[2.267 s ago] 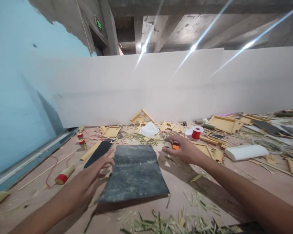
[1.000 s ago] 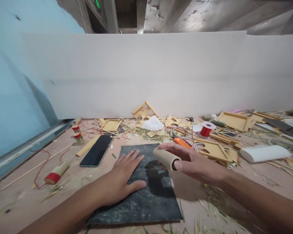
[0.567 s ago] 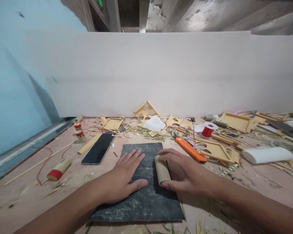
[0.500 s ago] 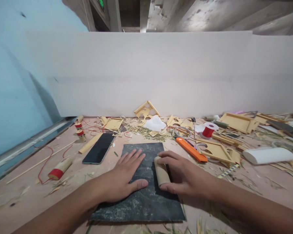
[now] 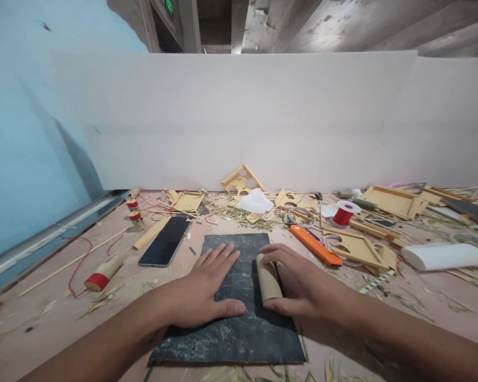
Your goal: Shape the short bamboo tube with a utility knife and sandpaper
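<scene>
A dark, dusty sheet (image 5: 231,342) lies flat on the table in front of me. My left hand (image 5: 207,294) rests palm down on its left part, fingers spread, holding nothing. On the right part, my right hand (image 5: 298,281) grips a short tan cylinder (image 5: 269,278) between the fingertips at its far end and the thumb at its near end. The cylinder lies on its side against the sheet. Its underside is hidden.
A phone (image 5: 165,241) and a red-banded bamboo piece (image 5: 103,270) lie left. An orange cutter (image 5: 316,245), a red thread spool (image 5: 344,213), a white oval block (image 5: 446,256) and wooden frames (image 5: 394,201) lie right. Shavings litter the wooden table (image 5: 56,323).
The whole view has shifted slightly, so things sit a little farther right. Both hands keep nearly the same pose, and the cylinder remains in my right hand.
</scene>
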Available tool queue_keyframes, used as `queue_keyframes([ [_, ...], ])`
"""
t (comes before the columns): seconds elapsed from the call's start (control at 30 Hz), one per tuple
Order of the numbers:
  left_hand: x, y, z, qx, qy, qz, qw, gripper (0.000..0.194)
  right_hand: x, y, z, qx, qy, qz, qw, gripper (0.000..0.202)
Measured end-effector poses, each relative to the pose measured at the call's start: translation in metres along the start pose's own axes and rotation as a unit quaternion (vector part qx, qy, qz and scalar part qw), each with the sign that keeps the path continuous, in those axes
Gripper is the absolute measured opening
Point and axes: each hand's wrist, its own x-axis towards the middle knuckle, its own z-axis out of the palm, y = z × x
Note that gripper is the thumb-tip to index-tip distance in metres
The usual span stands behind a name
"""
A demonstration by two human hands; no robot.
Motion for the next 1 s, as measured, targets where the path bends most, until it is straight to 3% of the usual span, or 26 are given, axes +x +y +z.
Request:
queue_keyframes([
  [0.13, 0.001, 0.000, 0.000, 0.001, 0.002, 0.003, 1.000, 0.106, 0.001, -0.003, -0.008, -0.068, -0.029, -0.013, 0.997, 0.060],
  [0.23, 0.001, 0.000, 0.000, 0.009, 0.007, 0.009, 1.000, 0.106, 0.002, -0.004, -0.008, -0.049, -0.053, -0.001, 0.997, 0.081],
  [0.33, 0.000, 0.000, 0.000, 0.011, 0.006, 0.010, 1.000, 0.106, 0.001, -0.005, -0.006, -0.010, -0.032, 0.035, 0.999, 0.092],
  [0.43, 0.000, -0.001, 0.000, 0.007, 0.006, 0.008, 1.000, 0.107, 0.000, -0.005, -0.002, 0.021, -0.021, 0.073, 0.997, 0.077],
  [0.5, 0.000, -0.001, 0.000, 0.003, 0.012, 0.009, 1.000, 0.107, 0.000, -0.004, 0.001, 0.024, -0.021, 0.060, 0.998, 0.068],
  [0.6, 0.000, -0.002, 0.002, 0.002, 0.019, 0.018, 1.000, 0.106, 0.001, -0.003, 0.007, 0.004, -0.030, 0.024, 0.999, 0.071],
  [0.83, 0.002, -0.003, 0.003, 0.014, 0.010, 0.020, 1.000, 0.106, 0.001, -0.007, 0.022, -0.054, -0.020, 0.012, 0.998, 0.070],
  [1.0, 0.001, -0.002, -0.001, 0.008, 0.001, 0.019, 1.000, 0.110, 0.029, 0.013, 0.010, -0.077, -0.020, -0.043, 0.996, 0.061],
])
